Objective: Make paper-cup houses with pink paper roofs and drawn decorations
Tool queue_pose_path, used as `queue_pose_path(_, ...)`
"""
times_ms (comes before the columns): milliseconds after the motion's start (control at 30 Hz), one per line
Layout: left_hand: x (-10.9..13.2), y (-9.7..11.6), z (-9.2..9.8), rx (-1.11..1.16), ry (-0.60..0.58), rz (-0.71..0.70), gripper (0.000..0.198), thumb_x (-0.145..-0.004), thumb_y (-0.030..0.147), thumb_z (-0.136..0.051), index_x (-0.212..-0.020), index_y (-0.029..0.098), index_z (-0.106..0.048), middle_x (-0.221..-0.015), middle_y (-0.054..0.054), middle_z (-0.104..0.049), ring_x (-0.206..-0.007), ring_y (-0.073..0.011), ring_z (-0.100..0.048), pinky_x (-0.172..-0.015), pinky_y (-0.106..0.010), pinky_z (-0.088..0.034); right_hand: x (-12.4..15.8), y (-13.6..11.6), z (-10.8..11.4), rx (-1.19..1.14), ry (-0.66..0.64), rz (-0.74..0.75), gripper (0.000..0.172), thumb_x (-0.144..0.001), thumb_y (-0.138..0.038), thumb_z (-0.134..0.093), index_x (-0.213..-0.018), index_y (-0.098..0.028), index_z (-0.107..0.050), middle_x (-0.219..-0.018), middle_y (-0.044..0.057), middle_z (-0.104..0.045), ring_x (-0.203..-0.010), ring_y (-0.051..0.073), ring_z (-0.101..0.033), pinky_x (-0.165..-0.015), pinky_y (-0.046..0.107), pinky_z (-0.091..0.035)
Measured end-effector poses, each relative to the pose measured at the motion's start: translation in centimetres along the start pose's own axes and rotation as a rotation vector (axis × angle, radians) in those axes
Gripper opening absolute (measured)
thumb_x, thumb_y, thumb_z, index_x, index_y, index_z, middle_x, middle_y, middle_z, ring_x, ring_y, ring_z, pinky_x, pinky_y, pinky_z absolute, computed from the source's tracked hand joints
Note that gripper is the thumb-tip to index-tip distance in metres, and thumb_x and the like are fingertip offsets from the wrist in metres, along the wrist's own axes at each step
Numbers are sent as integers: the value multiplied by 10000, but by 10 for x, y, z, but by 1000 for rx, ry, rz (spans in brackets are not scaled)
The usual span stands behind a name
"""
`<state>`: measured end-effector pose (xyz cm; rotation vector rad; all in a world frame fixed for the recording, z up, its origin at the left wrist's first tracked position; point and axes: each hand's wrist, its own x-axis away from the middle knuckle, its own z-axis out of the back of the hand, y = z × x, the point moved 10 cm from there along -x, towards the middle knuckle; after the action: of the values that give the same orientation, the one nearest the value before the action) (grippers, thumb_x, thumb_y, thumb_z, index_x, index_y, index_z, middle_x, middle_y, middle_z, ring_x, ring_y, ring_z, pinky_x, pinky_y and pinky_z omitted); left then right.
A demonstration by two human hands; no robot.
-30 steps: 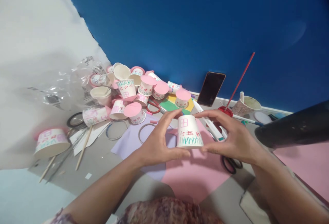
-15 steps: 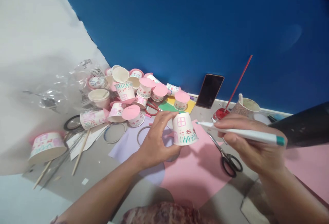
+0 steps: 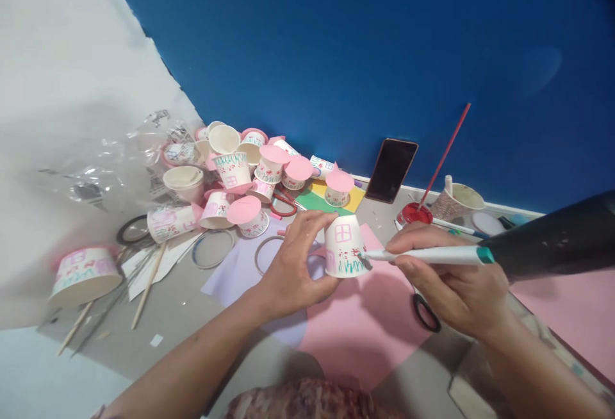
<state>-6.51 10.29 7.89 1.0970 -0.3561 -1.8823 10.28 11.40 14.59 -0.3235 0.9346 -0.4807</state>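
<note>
While the left hand (image 3: 288, 275) grips a cup (image 3: 342, 245), the right hand (image 3: 459, 287), grasping a marker (image 3: 435, 255), partly hides black-handled scissors (image 3: 434, 327).

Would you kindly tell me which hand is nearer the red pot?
The right hand, just in front of the red pot; the left hand is farther off to the pot's left, holding the cup.

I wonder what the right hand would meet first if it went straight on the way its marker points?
The right hand would most likely meet the decorated paper cup, held in the left hand; the marker tip already looks at its side, though actual contact is hard to tell.
</note>
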Motion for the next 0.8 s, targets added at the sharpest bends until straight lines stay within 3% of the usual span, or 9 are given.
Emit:
queue_pose_path(400, 2, -1, -3, 30, -8, 1, 712, -805, 165, -730, -1458, 261, -463, -1359, -122, -561, -1305, -296, -556, -1097, -482, -501, 1, -2, -4, 64, -38, 46, 92, -1045, -209, -565, -1047, -213, -657, -800, 40, -777, -666, 153, -741, -590, 247, -577)
queue_pose_path(800, 3, -3, -4, 28, -20, 7, 741, -795, 160, -741, -1470, 273, -457, -1370, -122, -549, -1313, -307, -553, -1094, -489, -504, 3, -1, -5, 66, -24, 41, 90, -1010, -158, -595, -1012, -215, -664, -843, 33, -782, -684, 145, -741, -609, 236, -567)
